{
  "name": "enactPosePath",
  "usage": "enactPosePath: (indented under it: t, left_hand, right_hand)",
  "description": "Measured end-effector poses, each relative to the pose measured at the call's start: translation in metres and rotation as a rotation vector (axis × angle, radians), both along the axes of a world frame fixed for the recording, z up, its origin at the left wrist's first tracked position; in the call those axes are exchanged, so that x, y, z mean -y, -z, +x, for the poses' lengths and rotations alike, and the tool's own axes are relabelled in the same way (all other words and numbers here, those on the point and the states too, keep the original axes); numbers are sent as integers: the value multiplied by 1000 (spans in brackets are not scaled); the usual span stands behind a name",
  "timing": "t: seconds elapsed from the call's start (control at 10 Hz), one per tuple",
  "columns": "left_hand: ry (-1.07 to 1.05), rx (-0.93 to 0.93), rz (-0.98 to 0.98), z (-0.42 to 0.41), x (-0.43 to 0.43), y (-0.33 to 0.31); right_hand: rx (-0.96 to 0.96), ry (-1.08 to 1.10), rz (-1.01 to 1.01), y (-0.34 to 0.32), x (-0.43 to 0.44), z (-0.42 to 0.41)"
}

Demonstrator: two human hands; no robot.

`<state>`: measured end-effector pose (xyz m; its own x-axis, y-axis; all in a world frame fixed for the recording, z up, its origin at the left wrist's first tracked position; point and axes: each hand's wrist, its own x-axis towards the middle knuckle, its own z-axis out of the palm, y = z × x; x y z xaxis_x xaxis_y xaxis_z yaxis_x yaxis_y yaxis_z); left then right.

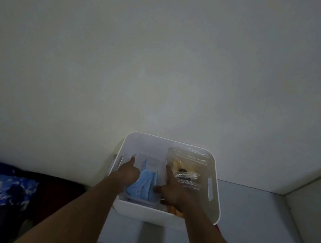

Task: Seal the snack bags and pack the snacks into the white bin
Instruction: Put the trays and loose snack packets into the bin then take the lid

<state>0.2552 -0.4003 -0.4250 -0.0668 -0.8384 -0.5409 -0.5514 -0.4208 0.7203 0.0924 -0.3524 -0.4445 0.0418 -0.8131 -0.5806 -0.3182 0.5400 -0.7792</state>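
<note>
The clear bag of blue packets [145, 182] is pressed flat in the white bin [216, 190] under the straight, spread fingers of the right hand [174, 192] and the straight forefinger of the left hand [129, 171] (its other fingers cannot be told), seemingly to seat it beside the bag of yellow snacks [188, 163] just right of the right fingertips.
</note>
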Motion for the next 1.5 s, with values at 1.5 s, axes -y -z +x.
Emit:
enactPosePath:
  t: [1.5]
  left_hand:
    - [618,364,-828,-226,-255,103]
  right_hand:
    - [-851,-125,-182,62,-247,-262]
